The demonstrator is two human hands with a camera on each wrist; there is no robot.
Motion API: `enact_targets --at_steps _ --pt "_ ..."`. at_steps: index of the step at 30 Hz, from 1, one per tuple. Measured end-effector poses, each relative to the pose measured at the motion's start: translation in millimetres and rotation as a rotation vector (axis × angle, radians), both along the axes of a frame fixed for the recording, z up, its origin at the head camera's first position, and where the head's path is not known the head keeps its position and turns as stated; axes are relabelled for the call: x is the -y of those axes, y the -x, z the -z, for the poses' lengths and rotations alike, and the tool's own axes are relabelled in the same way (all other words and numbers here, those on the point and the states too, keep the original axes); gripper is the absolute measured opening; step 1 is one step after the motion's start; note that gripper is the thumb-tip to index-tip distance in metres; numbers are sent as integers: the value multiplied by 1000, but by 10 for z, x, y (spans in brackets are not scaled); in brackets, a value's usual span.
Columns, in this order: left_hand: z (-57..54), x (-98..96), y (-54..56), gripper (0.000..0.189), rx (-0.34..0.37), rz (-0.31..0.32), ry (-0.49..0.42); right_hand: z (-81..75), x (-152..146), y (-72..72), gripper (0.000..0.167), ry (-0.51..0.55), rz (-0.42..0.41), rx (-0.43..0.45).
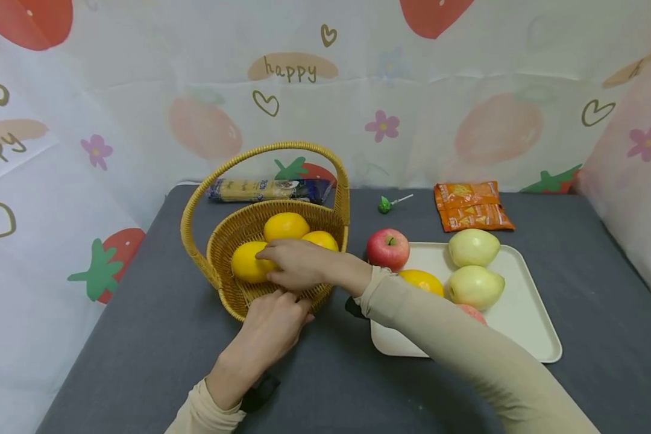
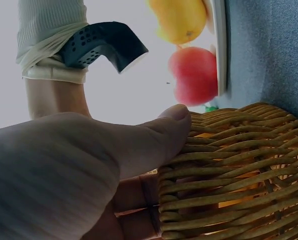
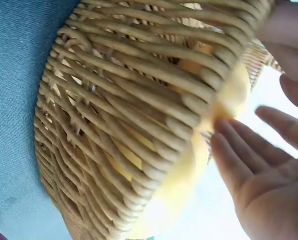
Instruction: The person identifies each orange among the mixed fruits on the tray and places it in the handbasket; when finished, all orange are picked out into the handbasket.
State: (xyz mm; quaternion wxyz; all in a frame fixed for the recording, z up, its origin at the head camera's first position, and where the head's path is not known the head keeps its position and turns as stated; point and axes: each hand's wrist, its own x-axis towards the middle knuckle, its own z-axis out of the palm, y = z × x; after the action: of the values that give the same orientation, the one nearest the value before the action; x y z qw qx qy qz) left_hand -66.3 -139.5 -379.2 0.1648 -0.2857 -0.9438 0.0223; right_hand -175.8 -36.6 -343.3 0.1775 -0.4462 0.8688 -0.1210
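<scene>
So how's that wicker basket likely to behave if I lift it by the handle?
The basket will probably feel fairly stiff, given its woven build and arched handle. The rounded yellow fruits inside may roll if it tilts.

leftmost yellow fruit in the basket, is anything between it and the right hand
Nothing visible: the right hand is over the basket, its fingers right at the yellow fruit. The left hand grips the basket's near side, not between them.
</scene>
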Motion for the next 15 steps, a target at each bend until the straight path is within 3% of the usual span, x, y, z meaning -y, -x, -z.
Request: enact_targets --at_steps 15 --pt "-3 7 -3 25 12 -9 1 39 11 -1 40 3 -1 6"
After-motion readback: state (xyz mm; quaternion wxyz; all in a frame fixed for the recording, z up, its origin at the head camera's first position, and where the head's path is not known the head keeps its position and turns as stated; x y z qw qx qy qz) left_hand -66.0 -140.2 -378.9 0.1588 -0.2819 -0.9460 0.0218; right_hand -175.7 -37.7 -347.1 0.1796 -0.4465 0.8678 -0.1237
